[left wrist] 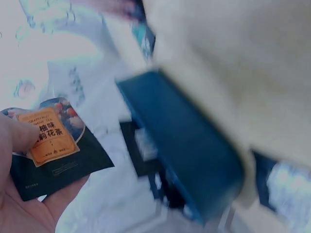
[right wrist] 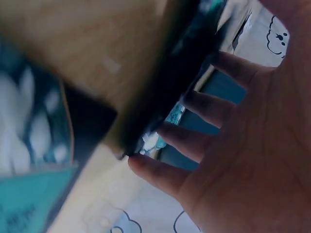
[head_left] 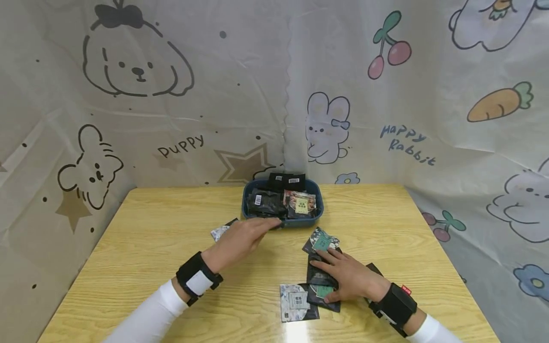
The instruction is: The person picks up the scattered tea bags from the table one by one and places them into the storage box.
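My left hand [head_left: 242, 240] hovers just in front of the blue basket [head_left: 306, 222]. Its thumb and fingers pinch a dark tea sachet with an orange label [left wrist: 54, 141], mostly hidden in the head view. Several tea sachets lie in the basket, among them one with a yellow label [head_left: 301, 205]. My right hand [head_left: 353, 276] is spread over a black sachet [head_left: 319, 274], its fingertips touching it. Around that hand lie green-labelled sachets, one above [head_left: 321, 242] and another partly under the thumb. A white-patterned sachet [head_left: 296, 300] overlaps the lower one.
Behind the left hand lies another sachet [head_left: 220, 232], partly covered. Beside the right wrist a dark packet [head_left: 374, 269] shows only in part. The wooden table [head_left: 171, 209] ends at a printed curtain at the back and sides.
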The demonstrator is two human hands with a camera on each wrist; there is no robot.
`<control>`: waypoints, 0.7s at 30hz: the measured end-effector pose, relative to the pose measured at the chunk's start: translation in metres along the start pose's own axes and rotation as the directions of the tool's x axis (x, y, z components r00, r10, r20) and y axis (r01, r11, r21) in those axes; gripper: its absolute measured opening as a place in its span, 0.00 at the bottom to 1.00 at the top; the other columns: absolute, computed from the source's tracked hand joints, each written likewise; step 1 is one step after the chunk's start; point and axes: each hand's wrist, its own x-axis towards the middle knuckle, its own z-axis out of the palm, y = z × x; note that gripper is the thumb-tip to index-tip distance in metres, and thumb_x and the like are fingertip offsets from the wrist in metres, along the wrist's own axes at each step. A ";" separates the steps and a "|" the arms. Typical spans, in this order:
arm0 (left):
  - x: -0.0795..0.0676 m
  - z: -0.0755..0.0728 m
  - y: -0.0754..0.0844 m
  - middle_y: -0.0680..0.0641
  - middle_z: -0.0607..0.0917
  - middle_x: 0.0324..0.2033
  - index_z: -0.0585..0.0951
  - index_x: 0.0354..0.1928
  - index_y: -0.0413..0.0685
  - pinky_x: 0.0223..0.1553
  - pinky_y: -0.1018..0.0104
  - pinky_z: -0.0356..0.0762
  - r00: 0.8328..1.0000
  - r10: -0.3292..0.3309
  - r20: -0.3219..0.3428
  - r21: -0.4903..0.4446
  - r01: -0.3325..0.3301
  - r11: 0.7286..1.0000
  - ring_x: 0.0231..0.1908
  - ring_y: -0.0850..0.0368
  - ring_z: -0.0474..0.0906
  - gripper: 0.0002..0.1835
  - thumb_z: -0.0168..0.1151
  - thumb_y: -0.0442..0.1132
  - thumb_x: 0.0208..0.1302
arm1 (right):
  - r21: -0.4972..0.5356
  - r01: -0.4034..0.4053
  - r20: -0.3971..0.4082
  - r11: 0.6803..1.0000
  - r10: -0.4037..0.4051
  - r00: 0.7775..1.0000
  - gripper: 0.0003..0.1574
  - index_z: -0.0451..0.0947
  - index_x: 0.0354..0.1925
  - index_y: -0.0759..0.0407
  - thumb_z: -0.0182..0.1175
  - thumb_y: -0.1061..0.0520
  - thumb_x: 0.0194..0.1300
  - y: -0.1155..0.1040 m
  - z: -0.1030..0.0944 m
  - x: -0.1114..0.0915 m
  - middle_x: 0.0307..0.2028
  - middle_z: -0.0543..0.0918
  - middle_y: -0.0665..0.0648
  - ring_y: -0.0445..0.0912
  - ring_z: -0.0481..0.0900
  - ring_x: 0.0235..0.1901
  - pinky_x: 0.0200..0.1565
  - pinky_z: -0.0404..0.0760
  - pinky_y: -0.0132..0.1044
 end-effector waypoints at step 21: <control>0.040 0.034 -0.065 0.46 0.52 0.79 0.52 0.79 0.55 0.75 0.34 0.48 0.901 -0.348 0.260 0.105 0.332 0.937 0.79 0.42 0.47 0.32 0.37 0.56 0.80 | -0.109 0.079 -0.203 0.991 -0.100 0.974 0.29 0.68 0.72 0.45 0.54 0.50 0.76 -0.003 0.014 -0.002 0.68 0.74 0.58 0.55 0.75 0.65 0.61 0.79 0.51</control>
